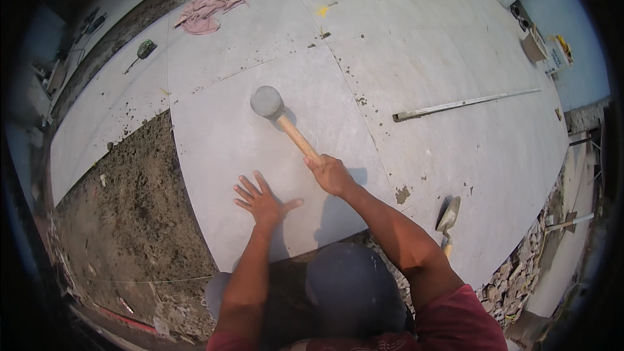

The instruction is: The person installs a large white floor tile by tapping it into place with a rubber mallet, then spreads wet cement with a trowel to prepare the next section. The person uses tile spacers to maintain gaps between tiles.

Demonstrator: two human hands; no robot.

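Observation:
My right hand grips the wooden handle of a rubber mallet. The mallet's grey head is over a large light-grey floor tile; I cannot tell if it touches. With fingers spread, my left hand lies palm down on the same tile, nearer to me and left of the mallet. Joints with bits of mortar along them separate this tile from its neighbours. My knee is at the tile's near edge.
Wet mortar lies left of the tile. On the right are a trowel and a long metal bar. Farther off lie a pink cloth and a tape measure. Buckets stand by the right wall; a string crosses the mortar.

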